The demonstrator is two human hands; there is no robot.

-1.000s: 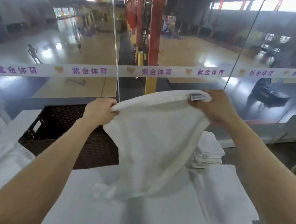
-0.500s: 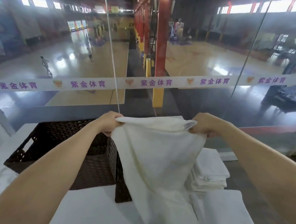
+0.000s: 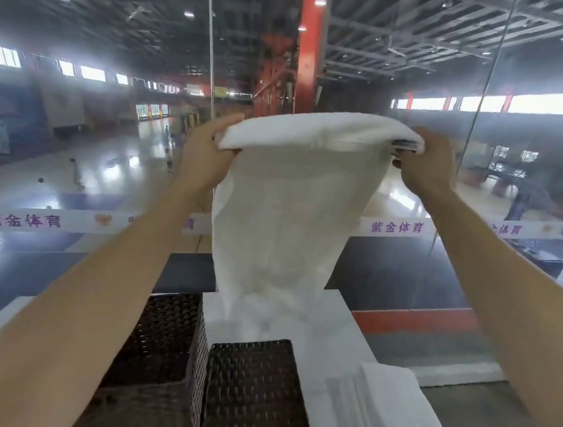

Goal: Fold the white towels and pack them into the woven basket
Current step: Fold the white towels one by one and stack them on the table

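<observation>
Fingers of the left hand (image 3: 207,152) curl round the left top corner of a white towel (image 3: 291,200), pinching the doubled-over cloth against the thumb. Below that forearm sits the woven basket (image 3: 199,360), dark brown with an open weave. Its hollow lies to the left of an upright wall, and there is a further woven panel to the right of it. I cannot tell whether that panel is the basket's outer side or a second basket.

The one towel in hand is held up high, well above the basket and the white surface (image 3: 341,324). Its top edge is rolled into a thick soft fold. The cloth hangs plain and narrows downward, and its blurred lower end reaches toward the surface just behind the basket.

The right hand (image 3: 427,165) grips the opposite top corner, fingers closed over a small dark label (image 3: 406,147) sewn there.

At lower right, just beside the basket, lies one stack of folded towels (image 3: 387,419). It has several layers, too blurred to count exactly.
</observation>
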